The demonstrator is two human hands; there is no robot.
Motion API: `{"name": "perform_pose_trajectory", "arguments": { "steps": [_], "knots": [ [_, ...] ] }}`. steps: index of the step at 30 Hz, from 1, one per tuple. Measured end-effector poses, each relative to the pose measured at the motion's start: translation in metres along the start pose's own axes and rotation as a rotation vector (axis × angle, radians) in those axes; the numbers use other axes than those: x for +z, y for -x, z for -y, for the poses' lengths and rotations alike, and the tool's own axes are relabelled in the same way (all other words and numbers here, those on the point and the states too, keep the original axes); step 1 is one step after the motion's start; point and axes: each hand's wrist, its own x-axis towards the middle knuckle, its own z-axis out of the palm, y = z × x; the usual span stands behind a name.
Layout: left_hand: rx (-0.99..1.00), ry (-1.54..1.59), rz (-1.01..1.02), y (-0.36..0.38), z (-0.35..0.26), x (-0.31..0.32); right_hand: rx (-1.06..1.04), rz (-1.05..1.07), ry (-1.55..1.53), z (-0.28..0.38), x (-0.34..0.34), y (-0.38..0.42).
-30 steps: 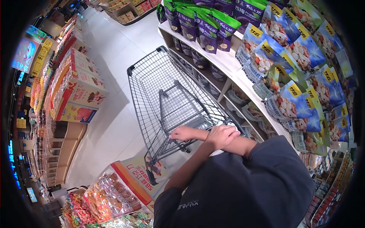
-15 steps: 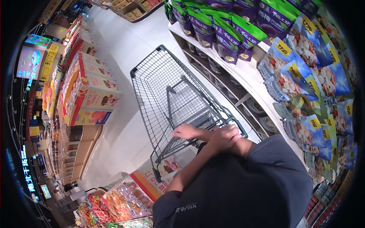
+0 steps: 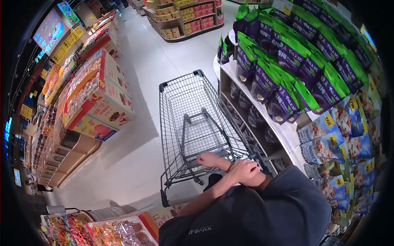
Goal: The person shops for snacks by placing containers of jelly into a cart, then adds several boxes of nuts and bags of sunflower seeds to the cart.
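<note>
My forearms are crossed over the handle end of a wire shopping cart (image 3: pixel 180 78). My left hand (image 3: pixel 246 170) lies wrapped over my right forearm, its fingers closed around it. Beyond it, my right hand (image 3: pixel 207 159) hangs loosely curled above the near end of the cart, with nothing visible in it. The wire basket holds no goods, and the grey floor tiles show through its mesh. The cart handle is mostly hidden under my arms.
On the right, a shelf (image 3: pixel 287 130) carries purple-and-green prune bags (image 3: pixel 283 98) and blue snack pouches (image 3: pixel 324 149), close beside the cart. Candy display boxes (image 3: pixel 111 108) line the left. A shelf island (image 3: pixel 186 20) stands ahead; wrapped sweets (image 3: pixel 123 231) lie at lower left.
The view has tilted up and shifted forward along the aisle, with more of the shelf island ahead showing. My arms stay crossed over the cart, and my right hand looks more curled.
</note>
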Motion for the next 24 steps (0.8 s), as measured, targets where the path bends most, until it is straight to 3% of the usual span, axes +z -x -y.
{"name": "perform_pose_trajectory", "arguments": {
  "steps": [2, 4, 10, 15, 24],
  "knots": [
    [0.196, 0.080, -0.057, -0.002, 0.027, -0.012, 0.058, 0.044, 0.008, -0.013, -0.002, -0.027],
    [0.216, -0.040, -0.063, -0.007, 0.028, -0.042, 0.114, 0.069, 0.014, -0.026, -0.005, -0.059],
    [0.038, 0.048, -0.093, -0.018, 0.061, -0.087, 0.123, 0.098, 0.093, -0.028, -0.016, -0.121],
    [0.104, -0.092, -0.234, -0.028, 0.089, -0.124, 0.187, 0.164, 0.036, -0.032, -0.035, -0.168],
    [-0.039, -0.193, -0.126, -0.080, 0.154, -0.190, 0.172, 0.158, 0.176, -0.047, -0.078, -0.266]
  ]
}}
